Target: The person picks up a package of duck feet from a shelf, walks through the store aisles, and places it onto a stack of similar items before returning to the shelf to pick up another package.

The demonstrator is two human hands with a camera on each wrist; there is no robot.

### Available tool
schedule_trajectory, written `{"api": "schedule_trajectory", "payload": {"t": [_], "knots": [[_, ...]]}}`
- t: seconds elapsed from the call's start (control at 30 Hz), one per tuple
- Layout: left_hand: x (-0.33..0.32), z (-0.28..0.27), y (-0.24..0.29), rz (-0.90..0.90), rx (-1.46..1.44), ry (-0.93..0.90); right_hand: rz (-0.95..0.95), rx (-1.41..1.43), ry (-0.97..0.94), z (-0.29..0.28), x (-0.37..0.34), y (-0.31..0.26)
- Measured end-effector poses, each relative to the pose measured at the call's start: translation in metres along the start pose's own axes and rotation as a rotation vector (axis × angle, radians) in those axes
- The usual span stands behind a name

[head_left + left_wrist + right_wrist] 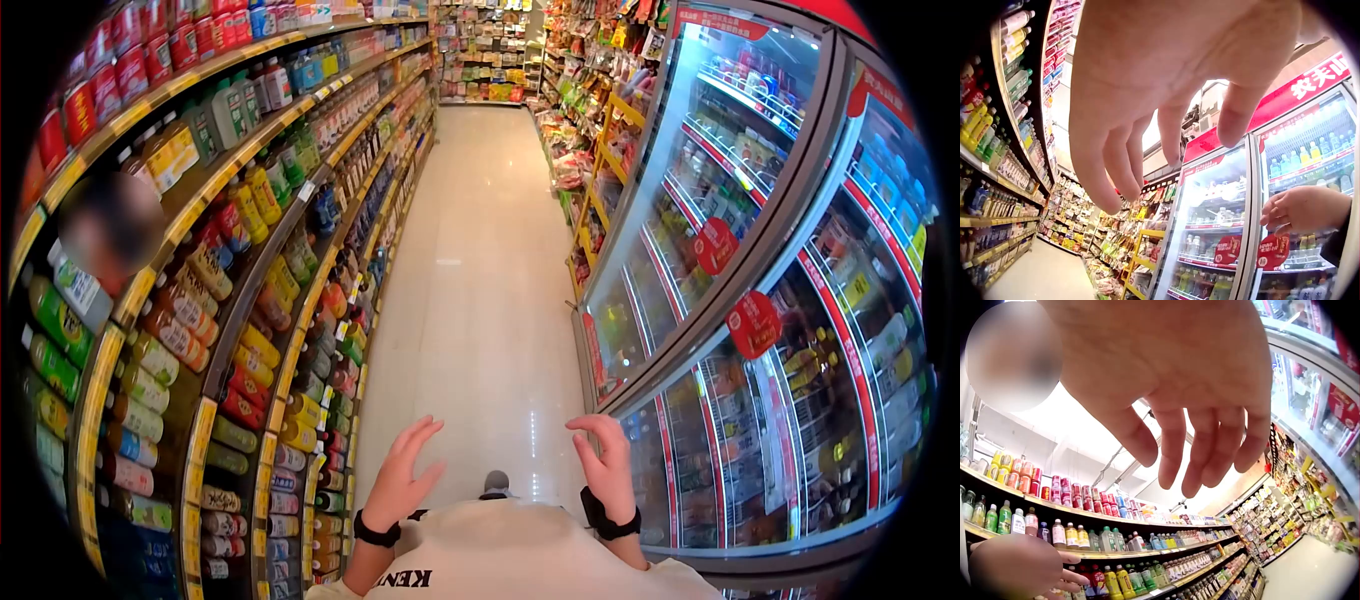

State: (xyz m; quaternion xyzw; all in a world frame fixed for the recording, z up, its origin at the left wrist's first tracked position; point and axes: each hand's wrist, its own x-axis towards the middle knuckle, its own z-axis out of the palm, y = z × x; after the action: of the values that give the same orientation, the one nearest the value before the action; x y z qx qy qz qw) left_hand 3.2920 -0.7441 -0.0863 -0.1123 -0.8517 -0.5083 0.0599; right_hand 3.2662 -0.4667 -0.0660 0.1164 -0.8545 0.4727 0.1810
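Note:
In the head view my left hand (402, 478) is raised in front of my body, fingers loosely bent and nothing in them. Opposite it, my right hand (606, 466) is held up with thumb and fingers apart, also holding nothing. Both wrists wear a black band (376, 529). The left wrist view has the left hand (1166, 94) large at the top, its fingers pointing down, relaxed. Likewise the right hand (1185, 394) fills the top of the right wrist view with its fingers spread over air. The bottle shelves lie left of the hands, the glass-door fridge (700, 200) to the right.
A long tiled aisle (480, 220) runs ahead between bottle shelves (215, 410) and the fridges. Red round signs (754, 324) hang on the fridge doors. Further along stand a yellow rack (612, 150) and bagged goods (572, 160). Stocked shelves (488, 50) close off the far end.

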Motion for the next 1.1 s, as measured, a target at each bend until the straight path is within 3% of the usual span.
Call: {"api": "schedule_trajectory", "payload": {"t": [0.23, 0.5, 0.83, 0.97, 1.1], "knots": [[0.116, 0.014, -0.027, 0.042, 0.065, 0.092, -0.012, -0.04, -0.016, -0.001, 0.101, 0.05], [0.206, 0.02, -0.09, -0.121, -0.106, 0.001, 0.073, -0.047, -0.122, 0.038, 0.182, 0.099], [0.388, -0.067, -0.138, -0.039, 0.027, 0.073, 0.042, -0.02, -0.035, 0.122, 0.355, 0.116], [0.455, -0.096, -0.163, 0.01, -0.084, 0.035, -0.006, 0.029, 0.004, 0.161, 0.42, 0.13], [0.508, -0.104, -0.185, -0.031, -0.265, -0.037, 0.089, 0.015, -0.029, 0.185, 0.467, 0.14]]}}
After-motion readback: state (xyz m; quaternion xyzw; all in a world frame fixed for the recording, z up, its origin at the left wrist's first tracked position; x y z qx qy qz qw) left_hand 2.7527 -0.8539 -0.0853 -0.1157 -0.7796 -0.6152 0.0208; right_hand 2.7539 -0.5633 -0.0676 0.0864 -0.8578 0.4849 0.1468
